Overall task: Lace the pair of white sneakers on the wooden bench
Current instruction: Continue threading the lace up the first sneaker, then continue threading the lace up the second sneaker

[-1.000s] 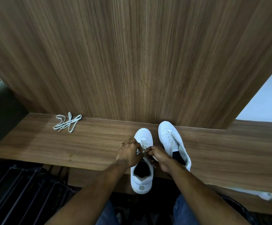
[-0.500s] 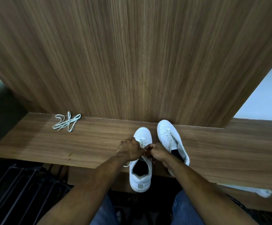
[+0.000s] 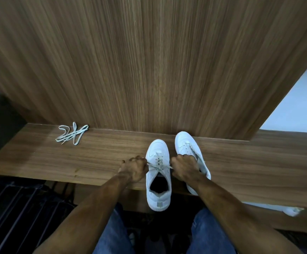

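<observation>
Wooden bench (image 3: 61, 162), both hands' fingers (image 3: 139, 163) curled tight around lace ends (image 3: 151, 164) of near sneaker (image 3: 158, 173).

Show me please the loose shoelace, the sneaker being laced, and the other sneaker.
loose shoelace (image 3: 72, 133), head view, middle of the tangle.
sneaker being laced (image 3: 157, 149), head view, toe cap.
other sneaker (image 3: 183, 140), head view, toe cap.

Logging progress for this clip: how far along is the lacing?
Done: the left sneaker has lace crossed through most of its eyelets. In hand: the left hand and right hand each hold a lace end in a closed grip, pulled out to the sides. Left: the right sneaker shows little lacing, much of it hidden by the right hand, and the spare lace lies loose on the bench.
</observation>
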Tool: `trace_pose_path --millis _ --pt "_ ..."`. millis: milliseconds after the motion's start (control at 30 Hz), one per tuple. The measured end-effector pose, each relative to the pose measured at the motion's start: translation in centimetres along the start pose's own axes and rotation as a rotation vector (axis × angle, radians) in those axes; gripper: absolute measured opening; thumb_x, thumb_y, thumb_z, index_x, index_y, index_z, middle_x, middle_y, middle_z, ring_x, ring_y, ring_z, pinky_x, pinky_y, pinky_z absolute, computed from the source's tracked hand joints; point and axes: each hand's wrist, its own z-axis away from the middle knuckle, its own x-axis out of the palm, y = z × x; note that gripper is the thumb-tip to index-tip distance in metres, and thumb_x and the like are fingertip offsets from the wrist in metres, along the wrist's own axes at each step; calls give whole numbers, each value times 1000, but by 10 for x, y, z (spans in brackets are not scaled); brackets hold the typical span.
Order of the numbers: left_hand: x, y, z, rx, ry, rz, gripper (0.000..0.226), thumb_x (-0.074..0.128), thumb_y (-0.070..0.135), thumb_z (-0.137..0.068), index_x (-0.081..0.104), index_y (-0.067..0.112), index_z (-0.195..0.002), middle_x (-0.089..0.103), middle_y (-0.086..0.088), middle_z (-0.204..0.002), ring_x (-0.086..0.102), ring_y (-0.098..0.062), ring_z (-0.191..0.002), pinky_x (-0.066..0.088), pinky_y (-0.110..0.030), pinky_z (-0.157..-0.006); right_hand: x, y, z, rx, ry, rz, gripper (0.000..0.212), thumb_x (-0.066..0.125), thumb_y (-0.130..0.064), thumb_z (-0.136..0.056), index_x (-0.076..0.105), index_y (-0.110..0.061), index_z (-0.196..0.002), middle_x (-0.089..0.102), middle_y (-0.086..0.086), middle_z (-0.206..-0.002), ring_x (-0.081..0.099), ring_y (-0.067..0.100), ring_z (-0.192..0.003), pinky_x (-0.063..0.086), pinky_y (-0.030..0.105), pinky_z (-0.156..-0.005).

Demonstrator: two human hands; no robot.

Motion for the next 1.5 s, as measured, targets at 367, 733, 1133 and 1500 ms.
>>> trace_pose_path --millis 367,733,1133,1500 --pt "36 4 5 87 -30 647 20 66 21 -84 64 26 -104 70 2 -104 64 -16 -101 52 -33 -88 43 -13 -11 98 -248 -844 65 68 -13 -76 50 -27 -137 60 4 -131 57 24 -119 48 35 -99" --pt "10 -75 -14 -78 124 538 28 49 12 -89 62 18 -112 68 -6 -111 62 -24 -101 50 -30 -84 11 -92 -80 -19 -208 -1101 43 58 12 -82 57 2 -124 61 19 -125 54 18 -113 41 21 -89" --pt "-27 -170 -29 -204 77 1327 12 59 13 -82 67 19 -87 66 2 -88 58 -13 -84 46 -22 -72 4 -139 -137 -70 -198 -884 77 60 -7 -86 22 -17 -152 23 13 -157 23 29 -145 21 31 -117" --pt "-32 -277 -115 -748 328 278 55 49 26 -90 35 32 -143 19 -13 -156 22 -37 -141 22 -48 -114 19 -145 -157 -44 -132 -718 76 58 -8 -79 31 -29 -147 46 2 -142 52 27 -125 47 45 -99"
